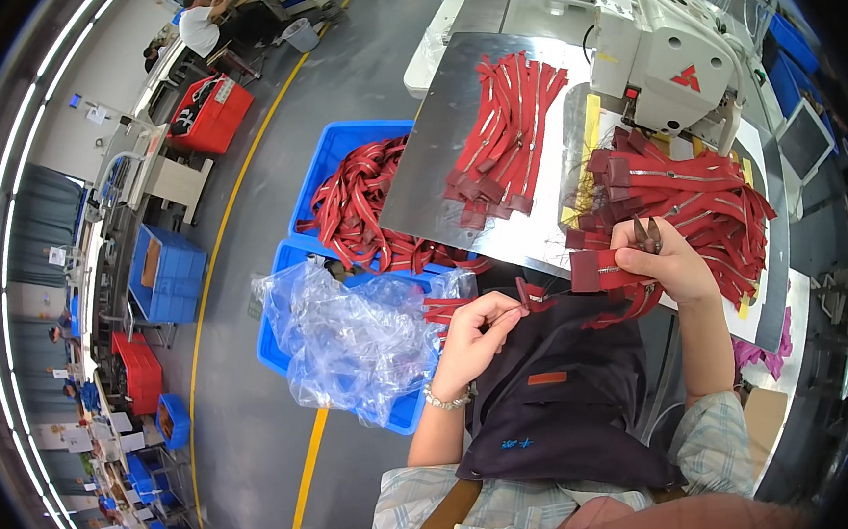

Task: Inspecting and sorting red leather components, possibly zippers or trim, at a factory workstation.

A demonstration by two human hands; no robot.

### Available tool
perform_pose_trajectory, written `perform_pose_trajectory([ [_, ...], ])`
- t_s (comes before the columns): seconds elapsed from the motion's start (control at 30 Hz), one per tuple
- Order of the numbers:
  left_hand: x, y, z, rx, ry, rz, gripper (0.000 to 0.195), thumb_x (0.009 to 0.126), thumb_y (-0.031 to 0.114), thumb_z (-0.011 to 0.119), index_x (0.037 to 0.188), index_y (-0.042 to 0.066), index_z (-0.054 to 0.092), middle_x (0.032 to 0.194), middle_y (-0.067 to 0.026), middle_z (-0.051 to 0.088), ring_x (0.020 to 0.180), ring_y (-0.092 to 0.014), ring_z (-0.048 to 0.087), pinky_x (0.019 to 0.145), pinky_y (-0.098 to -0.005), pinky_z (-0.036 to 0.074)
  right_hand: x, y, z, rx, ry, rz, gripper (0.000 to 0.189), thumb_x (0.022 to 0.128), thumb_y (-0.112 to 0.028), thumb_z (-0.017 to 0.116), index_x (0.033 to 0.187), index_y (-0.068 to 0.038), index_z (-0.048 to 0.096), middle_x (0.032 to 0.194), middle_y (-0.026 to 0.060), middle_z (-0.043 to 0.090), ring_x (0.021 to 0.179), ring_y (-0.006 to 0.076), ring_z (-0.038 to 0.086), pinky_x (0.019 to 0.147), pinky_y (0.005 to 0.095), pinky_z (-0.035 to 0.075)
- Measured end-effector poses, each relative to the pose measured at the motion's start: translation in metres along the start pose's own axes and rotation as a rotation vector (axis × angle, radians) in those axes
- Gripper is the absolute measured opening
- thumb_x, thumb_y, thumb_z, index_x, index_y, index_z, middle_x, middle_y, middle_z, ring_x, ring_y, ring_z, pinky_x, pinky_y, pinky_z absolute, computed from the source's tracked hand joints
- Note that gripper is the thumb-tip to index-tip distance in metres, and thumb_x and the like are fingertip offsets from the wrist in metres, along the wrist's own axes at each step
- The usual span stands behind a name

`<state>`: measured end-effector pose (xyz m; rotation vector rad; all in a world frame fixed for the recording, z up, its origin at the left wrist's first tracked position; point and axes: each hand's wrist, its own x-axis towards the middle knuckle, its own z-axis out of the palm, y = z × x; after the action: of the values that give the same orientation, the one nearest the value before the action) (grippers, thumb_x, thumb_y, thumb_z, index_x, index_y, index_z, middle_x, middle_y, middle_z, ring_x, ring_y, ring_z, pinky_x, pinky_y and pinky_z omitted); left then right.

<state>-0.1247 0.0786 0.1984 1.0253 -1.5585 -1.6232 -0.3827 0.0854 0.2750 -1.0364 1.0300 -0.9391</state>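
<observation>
My left hand (479, 328) pinches a red zipper strip (442, 309) near its end tab, above my dark apron (552, 403). Thin dark thread runs from its fingertips toward the right. In my right hand (671, 265) is a pair of thread snips (647, 235), blades pointing up, and the same hand grips another red zipper (601, 270) with a dark red end tab. Just beyond that hand, a heap of red zippers (691, 187) with loose threads lies under the sewing machine head (675, 62). A flatter bundle of zippers (507, 133) rests on the metal plate (426, 183).
Left of the machine, a blue crate (334, 134) holds tangled zippers (361, 202). Clear plastic bags (362, 335) spill over a second blue crate (271, 349). A seated person (201, 26) is across the aisle. A tablet-like screen (806, 138) stands at right.
</observation>
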Motion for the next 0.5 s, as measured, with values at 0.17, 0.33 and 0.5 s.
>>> perform_pose_trajectory([
  [0.17, -0.003, 0.007, -0.009, -0.095, 0.072, 0.071, 0.006, 0.085, 0.004, 0.055, 0.084, 0.0, 0.059, 0.063, 0.0018, 0.054, 0.052, -0.002, 0.046, 0.047, -0.0172, 0.037, 0.004, 0.011, -0.01, -0.119, 0.029, -0.07, 0.017, 0.08, -0.016, 0.062, 0.072, -0.004, 0.053, 0.06, -0.0082, 0.042, 0.055, 0.0001, 0.034, 0.048, 0.0189, 0.025],
  [0.33, -0.006, 0.018, -0.018, 0.02, 0.136, 0.042, 0.006, 0.084, 0.004, 0.056, 0.084, -0.001, 0.06, 0.061, 0.0012, 0.054, 0.052, -0.003, 0.048, 0.048, -0.0188, 0.038, -0.001, 0.016, -0.008, -0.225, 0.045, -0.137, 0.015, 0.081, -0.013, 0.061, 0.074, -0.002, 0.055, 0.062, -0.0075, 0.044, 0.059, 0.0001, 0.034, 0.051, 0.0188, 0.026],
  [0.5, -0.004, 0.029, -0.022, 0.161, -0.096, -0.054, 0.023, 0.09, 0.015, 0.048, 0.089, 0.0, 0.065, 0.053, 0.0004, 0.05, 0.047, -0.005, 0.042, 0.045, -0.0215, 0.036, -0.011, 0.015, -0.007, -0.175, 0.025, -0.118, 0.013, 0.081, -0.011, 0.06, 0.074, -0.002, 0.055, 0.064, -0.0062, 0.045, 0.06, 0.0014, 0.036, 0.053, 0.0194, 0.029],
])
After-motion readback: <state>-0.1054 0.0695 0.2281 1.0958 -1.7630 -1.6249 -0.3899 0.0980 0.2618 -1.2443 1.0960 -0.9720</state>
